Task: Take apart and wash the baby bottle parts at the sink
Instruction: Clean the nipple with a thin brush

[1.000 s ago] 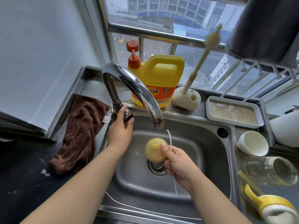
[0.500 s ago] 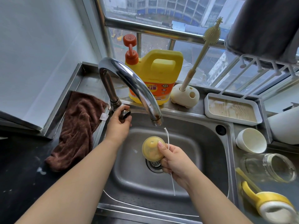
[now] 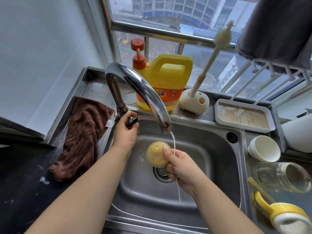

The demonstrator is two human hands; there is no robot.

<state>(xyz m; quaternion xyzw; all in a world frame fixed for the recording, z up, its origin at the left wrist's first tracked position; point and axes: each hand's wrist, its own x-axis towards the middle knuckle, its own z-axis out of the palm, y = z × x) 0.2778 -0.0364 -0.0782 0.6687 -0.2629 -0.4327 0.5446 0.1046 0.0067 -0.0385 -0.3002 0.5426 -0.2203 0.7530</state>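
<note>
A yellow, dome-shaped bottle part (image 3: 157,156) is held over the middle of the sink (image 3: 211,159), just above the drain (image 3: 162,173) and below the tap spout (image 3: 148,98). The right hand (image 3: 181,168) grips it, thumb pressed on its front and the other fingers curled behind, and also pinches a thin white straw brush (image 3: 175,159) that runs upright past the part toward the spout. The left hand (image 3: 125,132) has its fingers curled round the tap knob (image 3: 132,120) at the sink's back left corner. A clear glass bottle (image 3: 285,176) lies on its side on the counter at the sink's right edge.
</note>
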